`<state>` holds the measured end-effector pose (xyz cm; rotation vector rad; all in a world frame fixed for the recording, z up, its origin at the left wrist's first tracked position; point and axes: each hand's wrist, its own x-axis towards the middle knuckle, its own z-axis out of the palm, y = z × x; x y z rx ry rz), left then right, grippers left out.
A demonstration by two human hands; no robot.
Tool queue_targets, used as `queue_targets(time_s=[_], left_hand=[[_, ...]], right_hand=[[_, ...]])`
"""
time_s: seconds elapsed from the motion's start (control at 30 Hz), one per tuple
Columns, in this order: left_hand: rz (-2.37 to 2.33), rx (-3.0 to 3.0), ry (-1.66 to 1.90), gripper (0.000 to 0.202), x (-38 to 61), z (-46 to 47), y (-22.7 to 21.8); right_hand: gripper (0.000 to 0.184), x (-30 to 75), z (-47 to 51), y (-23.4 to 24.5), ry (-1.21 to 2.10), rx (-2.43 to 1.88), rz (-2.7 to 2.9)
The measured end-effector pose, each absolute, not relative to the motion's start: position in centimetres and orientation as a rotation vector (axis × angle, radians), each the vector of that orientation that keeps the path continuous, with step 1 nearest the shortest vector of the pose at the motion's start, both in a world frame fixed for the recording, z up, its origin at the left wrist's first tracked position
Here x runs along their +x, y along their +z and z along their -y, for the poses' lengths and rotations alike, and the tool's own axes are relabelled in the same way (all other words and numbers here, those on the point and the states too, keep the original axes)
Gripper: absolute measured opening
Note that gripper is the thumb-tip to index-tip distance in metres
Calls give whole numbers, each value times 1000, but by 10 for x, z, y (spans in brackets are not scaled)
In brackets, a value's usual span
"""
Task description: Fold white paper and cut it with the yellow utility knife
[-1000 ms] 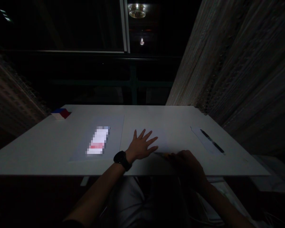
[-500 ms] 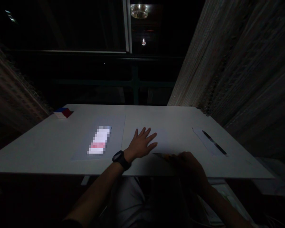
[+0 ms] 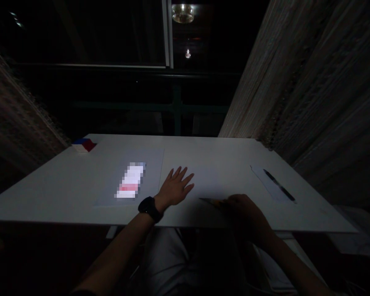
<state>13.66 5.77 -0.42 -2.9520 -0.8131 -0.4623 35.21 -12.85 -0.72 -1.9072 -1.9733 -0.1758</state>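
My left hand (image 3: 174,190) rests palm down on the white table (image 3: 222,152), fingers spread, with a dark watch (image 3: 151,209) at the wrist. My right hand (image 3: 242,205), in deep shadow near the front edge, is closed around a slim pointed tool (image 3: 214,201) with a yellowish part. Its dark tip points left, toward my left hand, a short way above or on the tabletop. The dark hides the tool's grip and its exact kind. Left of my left hand, a lit phone (image 3: 131,181) with a blurred screen lies on a sheet of paper (image 3: 156,164).
A dark pen (image 3: 279,185) lies by a pale paper strip (image 3: 268,181) at the right. A blue, red and white cube (image 3: 84,145) sits at the far left corner. Curtains (image 3: 249,74) hang on both sides, with a dark window behind the table.
My left hand has slid left and slightly nearer the phone, fingers still spread. My right hand with the pointed tool has barely moved. The whole view has shifted slightly.
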Motion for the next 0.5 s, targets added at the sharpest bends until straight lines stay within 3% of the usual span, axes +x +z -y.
queue_targets(time_s=[0.33, 0.5], left_hand=[[508, -3162, -624, 37, 154, -38, 13], [389, -3240, -528, 36, 173, -27, 19]], right_hand=[[26, 356, 130, -18, -207, -1848, 1970], [27, 357, 131, -19, -225, -1813, 1973]])
